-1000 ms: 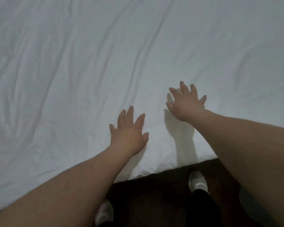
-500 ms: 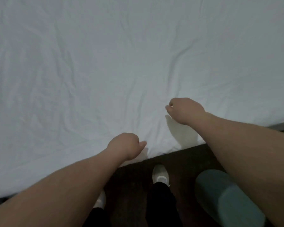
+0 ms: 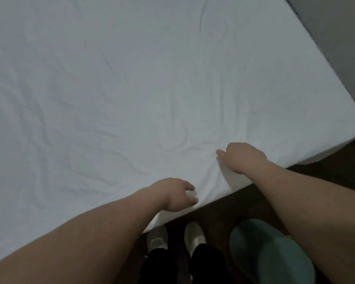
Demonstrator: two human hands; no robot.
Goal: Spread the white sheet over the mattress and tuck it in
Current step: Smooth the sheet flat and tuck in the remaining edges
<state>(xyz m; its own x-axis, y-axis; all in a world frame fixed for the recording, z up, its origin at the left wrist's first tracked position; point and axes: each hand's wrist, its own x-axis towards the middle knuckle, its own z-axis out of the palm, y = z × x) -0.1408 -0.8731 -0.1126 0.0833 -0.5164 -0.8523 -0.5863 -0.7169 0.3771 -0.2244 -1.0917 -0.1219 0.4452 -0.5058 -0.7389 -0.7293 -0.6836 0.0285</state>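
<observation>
Nearly done: left hand (image 3: 173,194) and right hand (image 3: 244,157), fingers curled into the white sheet (image 3: 152,89) at the mattress edge, draw it taut; tucking under likely comes next.

Both arms extended; left hand (image 3: 173,194) curled, right hand (image 3: 243,156) apparently fisted.

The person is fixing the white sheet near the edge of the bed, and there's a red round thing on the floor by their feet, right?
Almost. In the head view the round thing on the floor is teal green, not red. The rest holds: both hands, left hand and right hand, are on the white sheet near the bed's edge.
</observation>
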